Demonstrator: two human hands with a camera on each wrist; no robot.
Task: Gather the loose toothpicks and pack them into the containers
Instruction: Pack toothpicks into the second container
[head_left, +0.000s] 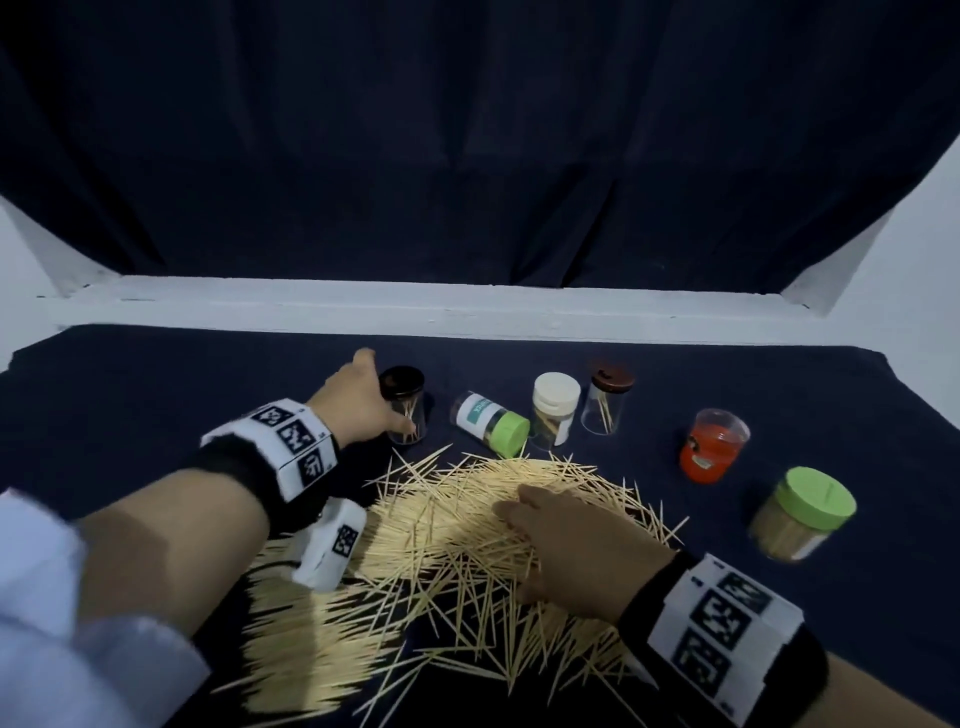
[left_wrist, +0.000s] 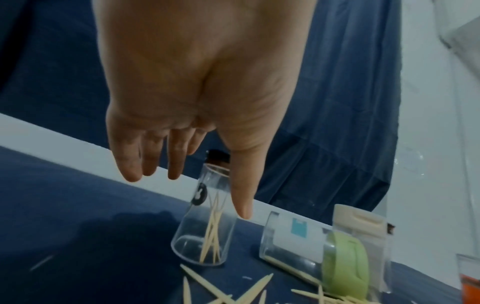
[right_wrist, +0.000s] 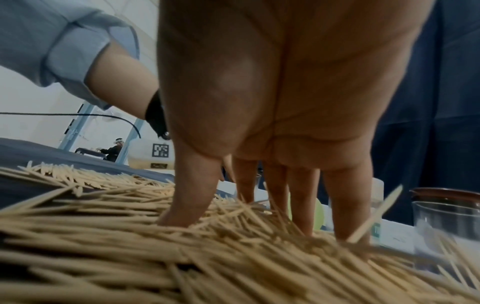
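Note:
A wide pile of loose toothpicks (head_left: 441, 525) covers the dark cloth in front of me. My right hand (head_left: 535, 535) lies on the pile, and its straight, spread fingers (right_wrist: 345, 205) press down into the toothpicks (right_wrist: 182, 246). My left hand (head_left: 369, 395) is stretched out to the back left, beside a clear jar with a black lid (head_left: 402, 405). That jar (left_wrist: 205, 232) stands upright and has a few toothpicks in it. The left fingers hang straight and apart. The thumb (left_wrist: 242, 201) points down along the jar's side, and nothing is held.
Right of the black-lidded jar, a green-lidded jar (head_left: 491, 423) lies on its side. Further right stand a white-lidded jar (head_left: 555, 408), a brown-lidded clear jar (head_left: 608, 400), an orange container (head_left: 714, 447) and a full green-lidded jar (head_left: 802, 514). A white ledge (head_left: 415, 306) runs behind.

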